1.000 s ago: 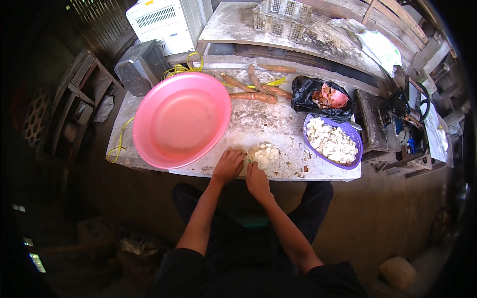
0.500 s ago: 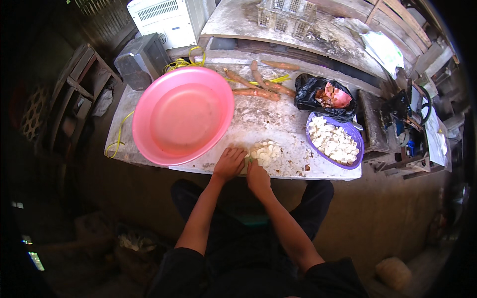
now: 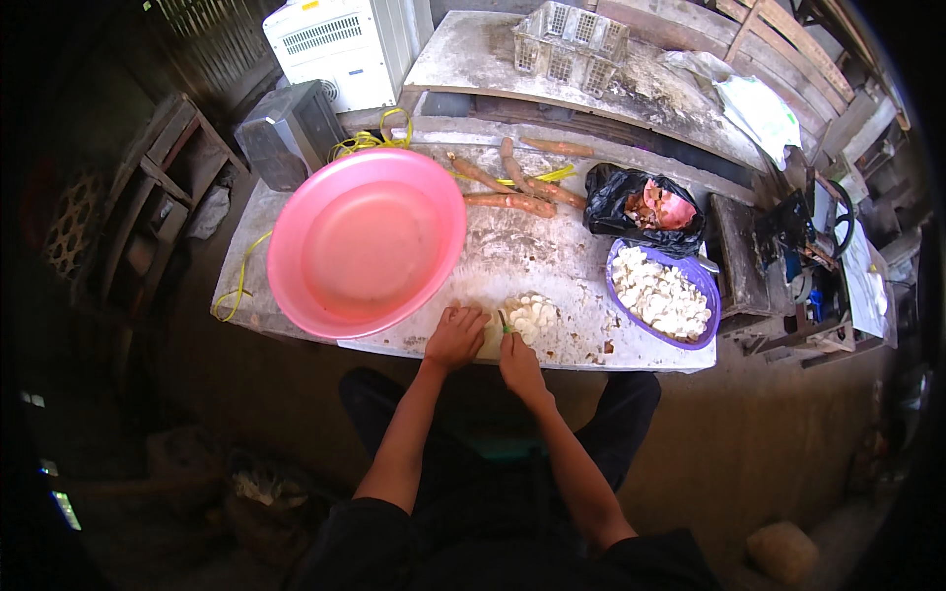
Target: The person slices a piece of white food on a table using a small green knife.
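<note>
At the near edge of the white, stained table, my left hand is closed over a pale peeled root piece, mostly hidden under the fingers. My right hand grips a small knife with a green handle, its dark blade pointing away from me beside the piece. Round white slices lie in a small heap just right of the blade. Farther right, a purple basin is filled with similar white slices. Several unpeeled brown roots, apparently cassava, lie toward the back.
A big pink basin stands left of my hands. Behind the purple basin sits a black plastic bag with peelings. Yellow cord, a grey box-shaped device and a white appliance are at the back left; plastic crates stand on the rear bench.
The knife has come up off the piece and moved slightly right, toward the slices, with my right hand. My left hand stays on the root piece. The whole view has shifted slightly.
</note>
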### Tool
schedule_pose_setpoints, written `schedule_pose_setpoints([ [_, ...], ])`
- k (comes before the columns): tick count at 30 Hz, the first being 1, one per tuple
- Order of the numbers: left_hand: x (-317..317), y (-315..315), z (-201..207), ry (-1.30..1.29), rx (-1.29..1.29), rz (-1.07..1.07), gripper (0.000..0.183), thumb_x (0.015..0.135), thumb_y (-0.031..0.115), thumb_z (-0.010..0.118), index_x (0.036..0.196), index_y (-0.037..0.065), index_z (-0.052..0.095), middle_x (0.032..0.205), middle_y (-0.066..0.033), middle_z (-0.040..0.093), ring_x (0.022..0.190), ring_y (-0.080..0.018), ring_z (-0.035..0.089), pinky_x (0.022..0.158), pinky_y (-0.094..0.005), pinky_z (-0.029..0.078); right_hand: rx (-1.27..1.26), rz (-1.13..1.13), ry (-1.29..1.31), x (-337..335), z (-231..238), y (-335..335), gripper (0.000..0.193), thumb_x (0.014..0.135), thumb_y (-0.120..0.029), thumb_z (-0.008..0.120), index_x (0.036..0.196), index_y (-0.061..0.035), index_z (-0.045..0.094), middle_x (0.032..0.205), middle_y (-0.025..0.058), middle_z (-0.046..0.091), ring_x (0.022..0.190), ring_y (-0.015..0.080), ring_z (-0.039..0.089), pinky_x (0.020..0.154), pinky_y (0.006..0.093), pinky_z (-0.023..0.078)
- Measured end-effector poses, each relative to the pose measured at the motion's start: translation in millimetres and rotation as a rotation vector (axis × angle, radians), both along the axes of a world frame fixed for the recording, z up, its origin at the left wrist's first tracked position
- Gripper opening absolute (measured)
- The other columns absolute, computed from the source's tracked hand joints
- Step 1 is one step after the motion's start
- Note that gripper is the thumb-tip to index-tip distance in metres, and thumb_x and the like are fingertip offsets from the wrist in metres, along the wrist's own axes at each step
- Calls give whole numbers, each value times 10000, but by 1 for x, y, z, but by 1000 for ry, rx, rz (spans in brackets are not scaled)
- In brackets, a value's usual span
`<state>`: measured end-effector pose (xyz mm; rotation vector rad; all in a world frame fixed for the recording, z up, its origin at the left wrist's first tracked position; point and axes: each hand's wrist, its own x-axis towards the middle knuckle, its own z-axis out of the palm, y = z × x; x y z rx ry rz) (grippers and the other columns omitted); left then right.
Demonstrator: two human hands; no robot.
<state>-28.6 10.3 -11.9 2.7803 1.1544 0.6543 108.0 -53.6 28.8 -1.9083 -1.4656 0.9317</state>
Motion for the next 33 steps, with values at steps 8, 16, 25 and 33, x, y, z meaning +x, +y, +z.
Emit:
schedule_pose_setpoints([
  [8, 0, 1, 7, 3, -46, -36, 336, 737, 162, 497, 1050, 46, 458, 1020, -105, 475, 970, -236, 443, 879, -398, 294, 17, -2, -88, -17, 0, 1, 283, 883, -232, 317, 824, 21, 429, 653, 304, 520, 647, 459, 517, 579, 519, 403],
  [16, 2, -4, 7, -6, -58, -40, 330, 735, 152, 496, 1043, 38, 463, 1017, -111, 479, 966, -239, 446, 883, -396, 301, -110, 4, -260, -22, 6, 1, 301, 886, -260, 307, 845, 6, 443, 718, 266, 557, 700, 424, 552, 627, 510, 430],
  [25, 4, 3, -1, 39, 24, -11, 311, 758, 194, 472, 1033, 48, 474, 1023, -97, 492, 979, -220, 446, 907, -358, 301, -139, 37, -308, -16, -3, 13, 289, 879, -264, 332, 883, -8, 467, 794, 234, 572, 758, 386, 567, 675, 476, 446],
  [33, 3, 10, -8, -10, 5, -1, 302, 761, 185, 467, 1027, 44, 481, 1015, -98, 495, 969, -224, 451, 905, -360, 303, -154, 66, -132, 0, -11, 23, 319, 864, -276, 358, 888, 17, 482, 848, 262, 552, 825, 409, 537, 721, 476, 418],
])
